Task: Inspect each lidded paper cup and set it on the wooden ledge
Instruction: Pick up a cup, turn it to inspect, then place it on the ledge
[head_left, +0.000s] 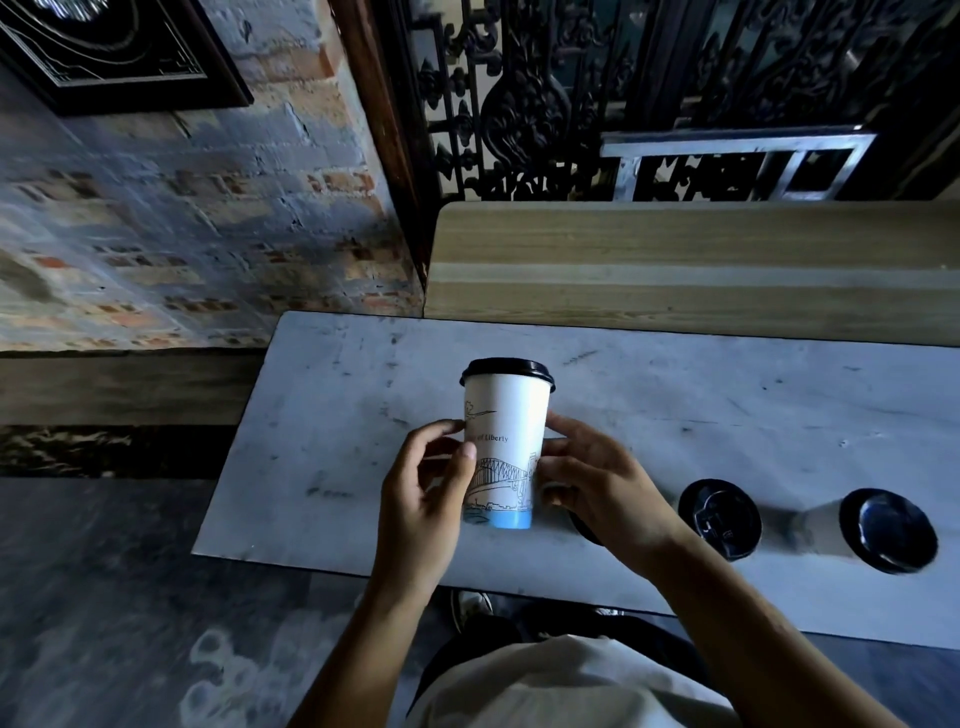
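Observation:
A tall white paper cup (506, 421) with a black lid, a bridge drawing and a blue base is held upright over the grey table (675, 415). My left hand (431, 493) grips its left side and my right hand (597, 483) its right side. Two more lidded cups stand on the table to the right, one (719, 517) near my right wrist and another (883, 530) further right. A dark lid edge (584, 530) shows under my right hand. The wooden ledge (675, 260) runs along the table's far side, with no cups on its visible part.
A brick wall (182, 234) rises at the left. A black ornate iron grille (571, 93) and a metal frame (737, 156) stand behind the ledge. A dark framed picture (114, 47) hangs at top left. My shoes show under the table's near edge.

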